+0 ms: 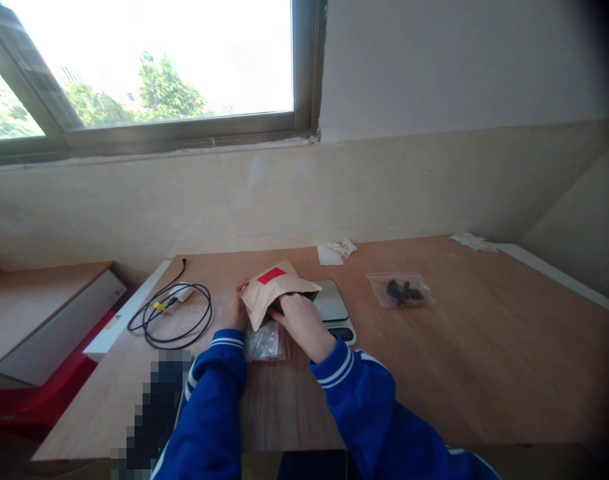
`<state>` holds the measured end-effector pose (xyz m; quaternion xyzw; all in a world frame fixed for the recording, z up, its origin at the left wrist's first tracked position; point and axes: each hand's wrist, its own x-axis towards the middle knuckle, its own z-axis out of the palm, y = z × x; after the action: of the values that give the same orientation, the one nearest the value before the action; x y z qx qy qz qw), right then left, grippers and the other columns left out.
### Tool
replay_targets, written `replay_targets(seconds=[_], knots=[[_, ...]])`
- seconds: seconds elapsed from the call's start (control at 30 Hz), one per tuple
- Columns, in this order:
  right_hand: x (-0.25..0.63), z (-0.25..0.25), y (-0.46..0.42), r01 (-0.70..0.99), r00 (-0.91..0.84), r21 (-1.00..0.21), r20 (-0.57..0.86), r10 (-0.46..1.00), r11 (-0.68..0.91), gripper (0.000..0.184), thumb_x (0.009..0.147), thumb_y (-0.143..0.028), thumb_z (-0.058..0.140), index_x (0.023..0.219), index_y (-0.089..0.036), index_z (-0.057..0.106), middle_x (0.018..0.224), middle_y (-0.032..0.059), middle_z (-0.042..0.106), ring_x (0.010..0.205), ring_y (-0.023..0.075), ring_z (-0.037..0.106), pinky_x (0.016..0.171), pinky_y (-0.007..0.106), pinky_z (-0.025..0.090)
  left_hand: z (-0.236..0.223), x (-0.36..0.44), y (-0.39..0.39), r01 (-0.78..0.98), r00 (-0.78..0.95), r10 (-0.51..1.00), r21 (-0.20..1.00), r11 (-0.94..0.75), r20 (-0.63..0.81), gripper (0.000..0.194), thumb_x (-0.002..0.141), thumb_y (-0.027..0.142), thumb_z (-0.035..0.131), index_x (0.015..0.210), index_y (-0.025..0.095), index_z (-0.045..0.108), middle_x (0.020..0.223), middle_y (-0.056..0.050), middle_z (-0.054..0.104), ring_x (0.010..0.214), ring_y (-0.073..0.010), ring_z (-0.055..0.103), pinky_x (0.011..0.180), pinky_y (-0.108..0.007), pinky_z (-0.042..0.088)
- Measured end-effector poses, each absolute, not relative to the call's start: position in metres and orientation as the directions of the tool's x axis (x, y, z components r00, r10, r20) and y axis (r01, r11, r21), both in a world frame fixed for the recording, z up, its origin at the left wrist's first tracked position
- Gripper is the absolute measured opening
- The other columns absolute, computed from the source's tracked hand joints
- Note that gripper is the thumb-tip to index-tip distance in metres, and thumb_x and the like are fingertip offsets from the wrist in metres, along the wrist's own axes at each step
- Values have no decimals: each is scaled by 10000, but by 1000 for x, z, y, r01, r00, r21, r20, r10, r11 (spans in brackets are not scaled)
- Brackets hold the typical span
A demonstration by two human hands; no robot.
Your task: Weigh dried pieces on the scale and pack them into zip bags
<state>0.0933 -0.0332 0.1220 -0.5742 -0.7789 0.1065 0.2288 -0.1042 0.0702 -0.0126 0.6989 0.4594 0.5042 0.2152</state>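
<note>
Brown paper bag [274,288] held between both hands; right fingers [284,308] inside its mouth.

Kraft paper envelope [274,288] with red label, held tilted above the desk [459,360], open mouth facing right. Beneath it, clear zip bag [267,343] with red seal strip, flat near the front edge.

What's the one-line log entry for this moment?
left hand: holds envelope edge | right hand: fingers inside envelope mouth | under hands: small bag | behind: scale | right: bag of dark parts | left: cable
</note>
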Motion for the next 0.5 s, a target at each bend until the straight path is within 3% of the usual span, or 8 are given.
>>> replay_targets(seconds=[0.23,0.33,0.5], knots=[[88,107,-31,855,-167,-446,251,954,267,265,843,-174,606,1092,-103,664,1033,207,701,899,325,688,810,413,531,-7,-101,66,485,2,883,772,-411,469,400,791,211,545,1189,223,509,1228,-76,593,1164,-242,552,1009,-440,414],[96,110,-35,845,-157,-464,257,954,265,221,857,-170,569,1051,-125,666,966,170,714,863,290,692,759,372,535,-7,-101,66,487,12,889,774,-406,458,411,803,211,532,1213,200,500,1269,-104,575,1162,-260,554,996,-453,420],[110,119,-47,803,-190,-462,401,896,377,294,829,-152,589,1112,-224,627,1056,100,658,985,264,630,791,353,520,-7,-103,65,502,28,887,761,-410,460,468,781,205,573,1240,161,493,1305,-150,556,1170,-305,550,988,-452,420]])
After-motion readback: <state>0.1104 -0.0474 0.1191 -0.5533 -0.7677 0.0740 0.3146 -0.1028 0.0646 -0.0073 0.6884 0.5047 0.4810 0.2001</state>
